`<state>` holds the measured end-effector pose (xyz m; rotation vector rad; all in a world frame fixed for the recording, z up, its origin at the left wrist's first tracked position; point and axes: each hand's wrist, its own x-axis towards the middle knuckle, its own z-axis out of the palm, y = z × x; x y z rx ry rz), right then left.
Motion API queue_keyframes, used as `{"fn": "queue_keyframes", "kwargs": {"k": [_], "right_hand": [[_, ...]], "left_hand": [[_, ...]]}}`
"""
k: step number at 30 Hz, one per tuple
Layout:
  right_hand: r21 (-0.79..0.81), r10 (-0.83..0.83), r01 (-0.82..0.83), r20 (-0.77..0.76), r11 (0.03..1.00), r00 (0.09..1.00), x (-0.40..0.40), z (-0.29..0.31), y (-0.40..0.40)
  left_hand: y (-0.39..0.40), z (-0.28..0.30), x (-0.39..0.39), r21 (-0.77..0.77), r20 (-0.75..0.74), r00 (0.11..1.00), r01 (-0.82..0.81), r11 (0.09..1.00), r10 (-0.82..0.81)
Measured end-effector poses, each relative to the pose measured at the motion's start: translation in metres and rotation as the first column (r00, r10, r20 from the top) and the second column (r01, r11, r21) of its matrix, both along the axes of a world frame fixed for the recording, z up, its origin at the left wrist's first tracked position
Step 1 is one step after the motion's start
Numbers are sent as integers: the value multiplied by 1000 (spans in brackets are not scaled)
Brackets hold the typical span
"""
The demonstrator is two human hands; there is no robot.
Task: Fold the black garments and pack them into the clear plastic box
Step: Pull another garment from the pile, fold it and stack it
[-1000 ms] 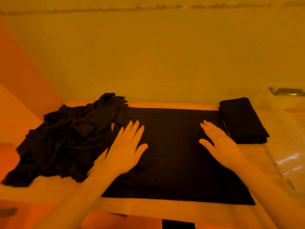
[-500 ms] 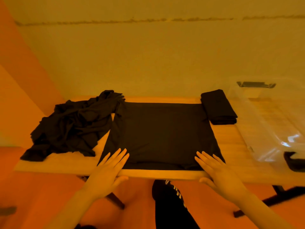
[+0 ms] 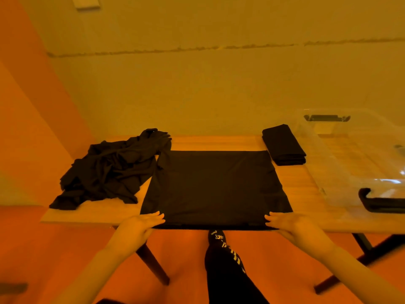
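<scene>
Your left hand and right hand, fingers straight, touch the flat black garment's six-o'clock corners at the table edge.

Clear plastic box cut off right

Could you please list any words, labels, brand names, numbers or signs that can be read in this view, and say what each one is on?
No text can be read.
Trouser leg: a small pale emblem and stripes, too blurred to read.
Plate on the wall: no legible marking.
Flat garment, folded garment, garment pile and clear box: no lettering visible.
</scene>
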<state>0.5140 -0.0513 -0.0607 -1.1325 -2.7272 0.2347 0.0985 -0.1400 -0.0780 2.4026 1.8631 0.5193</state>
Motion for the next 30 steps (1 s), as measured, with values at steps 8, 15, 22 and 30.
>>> {"fn": "queue_keyframes", "kwargs": {"k": [8, 15, 22, 30], "right_hand": [[-463, -254, 187, -84, 866, 964, 0, 25, 18], [-471, -289, 258, 7, 844, 957, -7, 57, 48], [-551, -356, 262, -70, 793, 932, -27, 89, 131], [-317, -428, 446, 130, 837, 894, -60, 82, 241]], "left_hand": [[6, 40, -8, -348, 269, 916, -196, 917, 298], [36, 71, -17, -424, 351, 868, -186, 887, 350], [118, 110, -26, -408, 408, 854, -146, 901, 323], [234, 96, -38, -335, 133, 886, -381, 862, 444]]}}
